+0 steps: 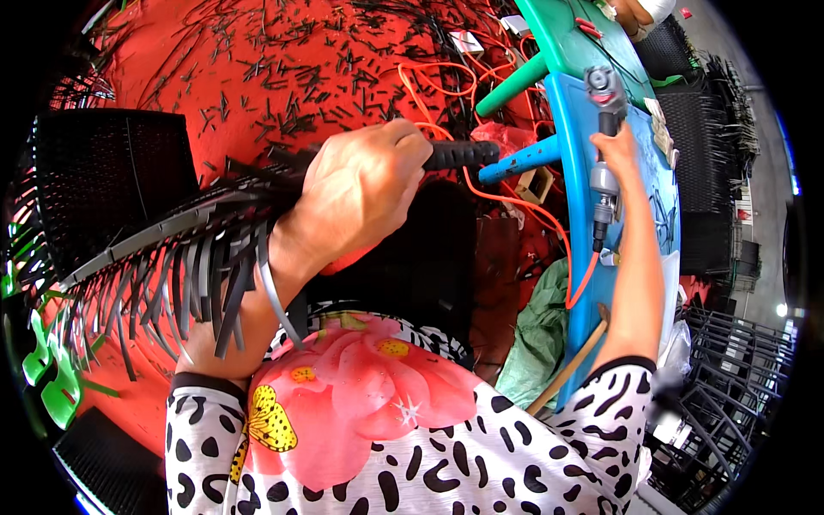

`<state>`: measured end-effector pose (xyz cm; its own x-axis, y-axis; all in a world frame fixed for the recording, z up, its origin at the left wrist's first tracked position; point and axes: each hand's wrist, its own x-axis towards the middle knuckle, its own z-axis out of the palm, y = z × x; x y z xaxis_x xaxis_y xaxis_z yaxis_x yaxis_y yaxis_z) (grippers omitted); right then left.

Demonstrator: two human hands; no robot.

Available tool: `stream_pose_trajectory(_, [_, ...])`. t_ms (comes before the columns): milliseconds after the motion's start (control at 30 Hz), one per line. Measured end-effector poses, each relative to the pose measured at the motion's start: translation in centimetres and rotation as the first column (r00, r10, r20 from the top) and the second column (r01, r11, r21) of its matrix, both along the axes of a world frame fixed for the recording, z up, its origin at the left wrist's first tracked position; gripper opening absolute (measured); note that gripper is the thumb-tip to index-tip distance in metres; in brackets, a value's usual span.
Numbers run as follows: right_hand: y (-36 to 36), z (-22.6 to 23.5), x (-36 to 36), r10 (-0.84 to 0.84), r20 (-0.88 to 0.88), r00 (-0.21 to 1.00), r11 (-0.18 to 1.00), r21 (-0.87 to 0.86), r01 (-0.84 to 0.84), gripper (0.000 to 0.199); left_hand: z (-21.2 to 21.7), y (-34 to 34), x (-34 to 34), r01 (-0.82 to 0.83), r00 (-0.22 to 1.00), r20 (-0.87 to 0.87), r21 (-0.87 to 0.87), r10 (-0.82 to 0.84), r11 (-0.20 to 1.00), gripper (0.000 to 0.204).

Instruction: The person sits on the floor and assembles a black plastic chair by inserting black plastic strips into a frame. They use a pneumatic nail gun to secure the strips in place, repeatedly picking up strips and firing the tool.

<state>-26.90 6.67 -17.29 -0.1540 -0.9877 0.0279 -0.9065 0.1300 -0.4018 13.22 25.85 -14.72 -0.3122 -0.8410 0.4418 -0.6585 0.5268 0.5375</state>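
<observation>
My left hand (365, 184) is closed around a dark strip-wrapped bar (463, 154), its ribbed end sticking out to the right. On the other side of the hand, a fringe of loose black and grey flat strips (197, 257) hangs over my left forearm. It leads toward a black woven panel (112, 180) at the left; how they join is partly hidden. At the right, my right hand (620, 150) grips a grey and black air tool (605, 184) over the blue table (584, 283). An orange hose (586, 279) runs from the tool's lower end.
Cut black strips (300, 77) litter the red floor (232, 129). A green table (562, 26) adjoins the blue one at the far right. Green sheeting (536, 335) lies below the table edge. Black frames (721, 369) and woven panels (699, 163) stand along the right.
</observation>
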Motion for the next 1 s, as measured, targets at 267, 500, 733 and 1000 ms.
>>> stream_pose_trajectory(267, [15.8, 12.0, 10.7, 0.187, 0.696, 0.693, 0.977, -0.060, -0.204, 0.022, -0.4, 0.1, 0.6, 0.010, 1.000, 0.008, 0.010, -0.010, 1.000, 0.018])
stream_pose_trajectory(500, [25.5, 12.7, 16.8, 0.138, 0.790, 0.598, 0.919, 0.123, -0.375, 0.027, -0.7, 0.2, 0.8, 0.046, 0.999, -0.031, 0.076, -0.044, 0.996, 0.018])
stream_pose_trajectory(733, [28.0, 12.3, 18.2, 0.019, 0.772, 0.635, 0.895, 0.270, -0.356, 0.059, -0.8, 0.0, 0.5, 0.031, 0.999, -0.041, 0.118, -0.026, 0.993, 0.015])
stream_pose_trajectory(1000, [28.2, 11.4, 18.5, 0.008, 0.786, 0.618, 0.878, 0.291, -0.381, 0.059, -0.6, 0.3, 0.3, 0.025, 0.999, -0.051, 0.134, -0.018, 0.991, 0.012])
